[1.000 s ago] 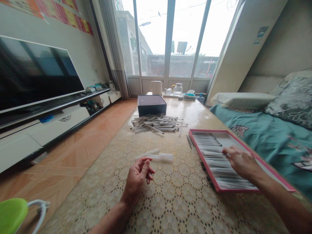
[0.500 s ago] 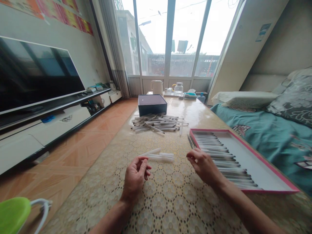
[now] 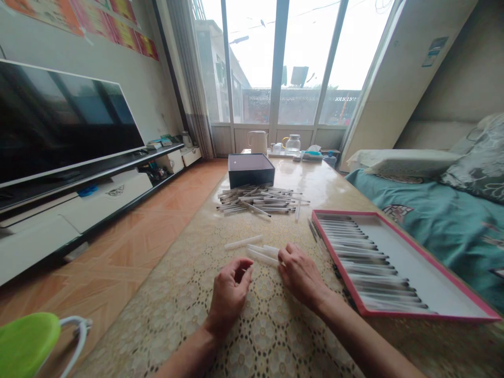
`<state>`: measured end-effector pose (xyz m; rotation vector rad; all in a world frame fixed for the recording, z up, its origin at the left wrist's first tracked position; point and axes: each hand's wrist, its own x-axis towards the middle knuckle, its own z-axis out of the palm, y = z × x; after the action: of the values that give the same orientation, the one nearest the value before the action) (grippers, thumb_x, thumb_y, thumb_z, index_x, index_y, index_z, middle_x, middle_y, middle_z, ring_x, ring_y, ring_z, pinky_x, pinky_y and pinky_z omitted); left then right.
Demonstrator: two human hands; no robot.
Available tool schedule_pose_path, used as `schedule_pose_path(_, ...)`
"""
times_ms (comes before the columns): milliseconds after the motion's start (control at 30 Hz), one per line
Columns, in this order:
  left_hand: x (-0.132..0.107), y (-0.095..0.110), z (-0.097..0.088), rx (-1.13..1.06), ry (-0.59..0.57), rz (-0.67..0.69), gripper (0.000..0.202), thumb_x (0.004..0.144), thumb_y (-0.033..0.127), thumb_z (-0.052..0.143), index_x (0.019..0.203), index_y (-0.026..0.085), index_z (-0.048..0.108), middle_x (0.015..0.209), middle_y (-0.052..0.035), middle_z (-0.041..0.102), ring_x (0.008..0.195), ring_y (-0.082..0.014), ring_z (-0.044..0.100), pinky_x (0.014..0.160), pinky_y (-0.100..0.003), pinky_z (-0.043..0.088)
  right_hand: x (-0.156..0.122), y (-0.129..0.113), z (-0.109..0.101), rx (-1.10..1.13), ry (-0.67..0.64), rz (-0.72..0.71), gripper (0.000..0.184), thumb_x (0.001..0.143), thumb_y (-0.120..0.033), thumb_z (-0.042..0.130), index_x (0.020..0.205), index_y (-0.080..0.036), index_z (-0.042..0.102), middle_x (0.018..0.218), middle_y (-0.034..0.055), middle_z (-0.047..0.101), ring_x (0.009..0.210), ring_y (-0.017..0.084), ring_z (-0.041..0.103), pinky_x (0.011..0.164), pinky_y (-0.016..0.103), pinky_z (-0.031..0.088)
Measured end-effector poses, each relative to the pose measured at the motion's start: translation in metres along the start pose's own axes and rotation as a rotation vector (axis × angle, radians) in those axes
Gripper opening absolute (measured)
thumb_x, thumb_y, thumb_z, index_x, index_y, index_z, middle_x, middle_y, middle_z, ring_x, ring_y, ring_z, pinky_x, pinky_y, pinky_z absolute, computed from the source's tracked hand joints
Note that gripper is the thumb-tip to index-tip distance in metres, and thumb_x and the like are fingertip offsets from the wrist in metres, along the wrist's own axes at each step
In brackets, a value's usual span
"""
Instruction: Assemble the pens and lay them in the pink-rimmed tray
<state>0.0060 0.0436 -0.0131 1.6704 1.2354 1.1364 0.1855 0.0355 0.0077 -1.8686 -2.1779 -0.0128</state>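
Observation:
My left hand (image 3: 230, 290) hovers just above the lace-covered table (image 3: 271, 336), fingers curled with thumb and forefinger close together; whatever is in them is hidden. My right hand (image 3: 301, 273) lies palm down beside it, fingertips closed on the near end of a clear plastic tube (image 3: 263, 257). A few more clear tubes (image 3: 244, 242) lie just beyond. To the right sits a pink-rimmed tray (image 3: 417, 268) with a row of thin pen-like sticks (image 3: 366, 260) along its left side. A loose pile of similar sticks (image 3: 258, 199) lies farther up the table.
A dark box (image 3: 251, 169) stands behind the pile, with a white kettle (image 3: 258, 142) and a glass jar (image 3: 293, 143) at the far end. A bed with a teal cover (image 3: 437, 220) borders the right side, a TV (image 3: 59, 126) the left. A green object (image 3: 23, 344) sits bottom left.
My right hand left the tray and crossed left to the clear tubes. My left hand stayed curled near the same spot. The camera shifted slightly.

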Motion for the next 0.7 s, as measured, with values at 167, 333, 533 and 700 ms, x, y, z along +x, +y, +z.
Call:
schedule_pose_path(167, -0.005, 0.002, -0.001, 0.231, -0.035, 0.211, 0.033, 0.074, 0.017, 0.056, 0.106, 0.024, 0.063, 0.100, -0.0063, 0.056, 0.075, -0.0157, 0.057, 0.067, -0.029, 0.049, -0.021, -0.011, -0.014, 0.119, 0.008, -0.102, 0.008, 0.080, -0.012, 0.052, 0.083, -0.019, 0.054, 0.086, 0.0034, 0.059, 0.084, 0.018, 0.051, 0.069, 0.026, 0.037)
schedule_pose_path(333, -0.006, 0.003, -0.002, 0.290, -0.055, 0.195, 0.016, 0.074, 0.019, 0.058, 0.085, 0.023, 0.068, 0.086, -0.0047, 0.057, 0.073, -0.0174, 0.057, 0.067, -0.030, 0.047, -0.018, -0.004, -0.029, 0.319, -0.019, -0.154, 0.016, 0.089, -0.025, 0.045, 0.079, -0.020, 0.057, 0.076, -0.0008, 0.060, 0.070, 0.012, 0.054, 0.062, 0.021, 0.037)
schedule_pose_path(533, -0.004, 0.004, 0.001, -0.039, 0.056, 0.032, 0.013, 0.077, 0.032, 0.058, 0.081, 0.020, 0.062, 0.068, -0.0013, 0.057, 0.058, -0.0141, 0.054, 0.055, -0.024, 0.043, 0.027, 0.048, -0.027, -0.187, 0.032, 0.258, 0.019, 0.085, -0.017, 0.046, 0.083, -0.011, 0.064, 0.085, 0.0140, 0.064, 0.082, 0.021, 0.056, 0.069, 0.030, 0.035)
schedule_pose_path(700, 0.000, 0.002, 0.003, -0.382, -0.055, -0.182, 0.018, 0.078, 0.035, 0.057, 0.080, 0.017, 0.055, 0.058, 0.0006, 0.057, 0.051, -0.0125, 0.052, 0.048, -0.022, 0.043, 0.047, 0.069, -0.012, -0.333, -0.032, 0.382, 0.016, 0.080, -0.006, 0.050, 0.081, -0.004, 0.066, 0.087, 0.0204, 0.063, 0.093, 0.029, 0.055, 0.079, 0.041, 0.034)
